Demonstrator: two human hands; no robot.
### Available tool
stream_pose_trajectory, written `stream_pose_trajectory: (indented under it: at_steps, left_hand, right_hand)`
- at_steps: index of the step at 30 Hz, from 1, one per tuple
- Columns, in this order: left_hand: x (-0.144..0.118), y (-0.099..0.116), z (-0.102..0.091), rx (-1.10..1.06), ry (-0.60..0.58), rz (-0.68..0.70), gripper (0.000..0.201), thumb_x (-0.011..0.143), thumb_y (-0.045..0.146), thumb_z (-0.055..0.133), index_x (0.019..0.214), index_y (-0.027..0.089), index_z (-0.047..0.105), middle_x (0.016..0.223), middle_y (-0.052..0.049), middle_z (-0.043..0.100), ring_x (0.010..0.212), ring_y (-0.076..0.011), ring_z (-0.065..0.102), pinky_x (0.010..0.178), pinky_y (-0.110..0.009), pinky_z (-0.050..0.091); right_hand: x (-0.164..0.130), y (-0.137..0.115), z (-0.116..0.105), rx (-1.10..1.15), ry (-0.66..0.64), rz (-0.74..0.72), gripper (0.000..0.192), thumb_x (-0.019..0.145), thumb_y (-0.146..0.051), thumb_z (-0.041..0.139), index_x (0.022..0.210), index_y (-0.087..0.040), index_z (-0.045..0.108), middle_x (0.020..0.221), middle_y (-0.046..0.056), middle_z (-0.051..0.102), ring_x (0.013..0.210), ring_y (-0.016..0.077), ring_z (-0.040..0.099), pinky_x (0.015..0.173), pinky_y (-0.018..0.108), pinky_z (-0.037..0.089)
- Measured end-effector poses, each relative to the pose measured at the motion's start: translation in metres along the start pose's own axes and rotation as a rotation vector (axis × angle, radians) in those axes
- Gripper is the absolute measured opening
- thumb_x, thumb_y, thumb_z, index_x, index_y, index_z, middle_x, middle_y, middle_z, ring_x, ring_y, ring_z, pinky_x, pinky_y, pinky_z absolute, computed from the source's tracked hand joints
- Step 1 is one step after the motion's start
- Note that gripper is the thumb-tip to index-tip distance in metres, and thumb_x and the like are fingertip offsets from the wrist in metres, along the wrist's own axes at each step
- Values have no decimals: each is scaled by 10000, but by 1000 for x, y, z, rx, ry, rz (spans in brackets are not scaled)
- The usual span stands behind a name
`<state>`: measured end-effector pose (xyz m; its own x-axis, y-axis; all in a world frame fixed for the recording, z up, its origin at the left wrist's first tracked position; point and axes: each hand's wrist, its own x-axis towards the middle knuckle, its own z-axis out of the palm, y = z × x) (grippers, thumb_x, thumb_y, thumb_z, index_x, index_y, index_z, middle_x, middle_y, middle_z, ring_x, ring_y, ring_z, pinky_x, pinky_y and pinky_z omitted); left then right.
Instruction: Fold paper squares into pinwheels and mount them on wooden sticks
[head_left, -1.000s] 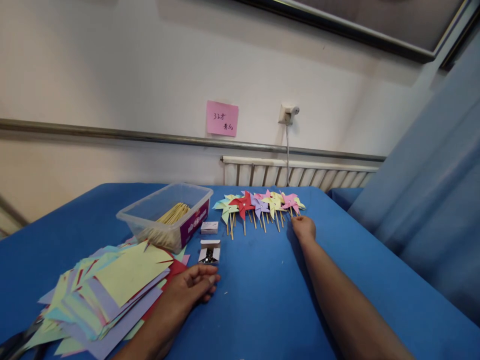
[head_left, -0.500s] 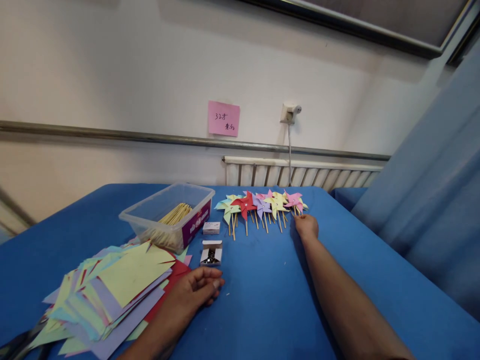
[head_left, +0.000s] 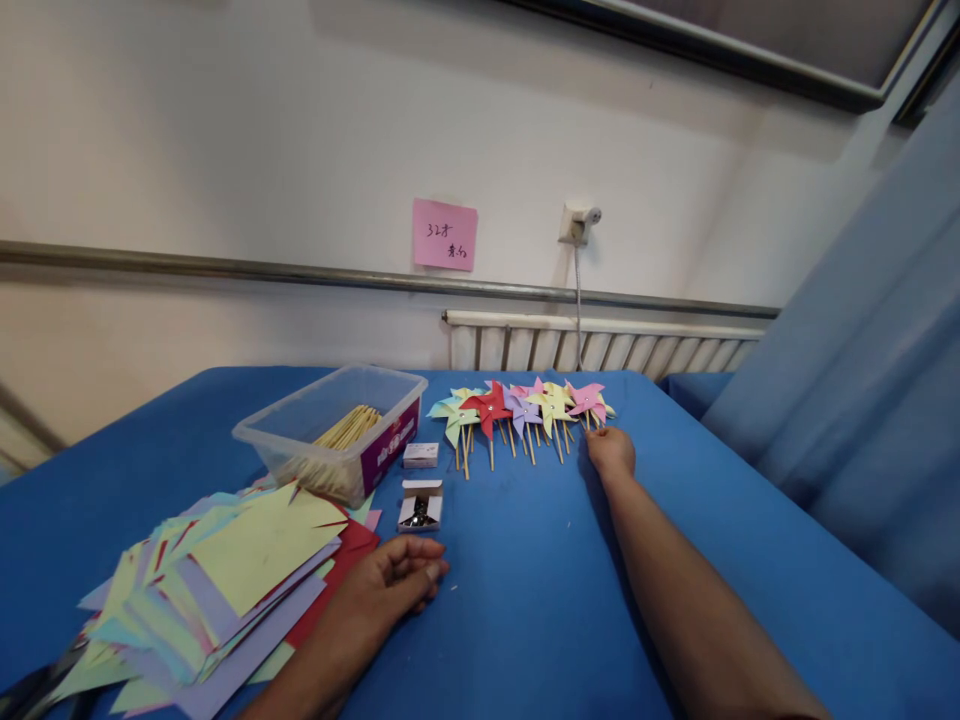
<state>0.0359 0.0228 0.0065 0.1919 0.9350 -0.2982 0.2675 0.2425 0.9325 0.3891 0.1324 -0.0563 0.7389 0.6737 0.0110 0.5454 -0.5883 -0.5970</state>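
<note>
Nearby, right hand (head_left: 611, 452) pinched on pink pinwheel (head_left: 586, 398) stick; left hand (head_left: 390, 585) loosely curled, empty, beside paper stack (head_left: 217, 585); pin box (head_left: 420, 505) just beyond.

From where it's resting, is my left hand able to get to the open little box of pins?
Probably yes: the left hand lies flat on the blue table just below the open box, with only bare cloth between them.

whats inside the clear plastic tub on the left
The clear plastic tub holds a bundle of thin wooden sticks leaning toward its far end. Its purple label and cloudy walls hide whatever else may lie on the bottom.
</note>
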Motion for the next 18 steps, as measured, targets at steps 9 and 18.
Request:
stream_pose_trajectory:
  at_steps: [9,18]
  left_hand:
    - [4,-3,-3,8,-35,5,394,621,472,722,886,183,680,832,-66,706,713,-189,613,650,-305,474]
    - [4,-2,-2,3,-37,4,382,618,454,717,870,172,660,805,-59,698,694,-180,604,635,-297,467]
  right_hand:
    - [-6,-3,-1,-12,-1,-40,207,804,-354,573,746,-196,693,795,97,721,757,225,668,597,257,432]
    - [-9,-2,-1,-18,4,-60,216,805,-368,572,750,-195,688,776,85,712,751,217,659,592,254,417]
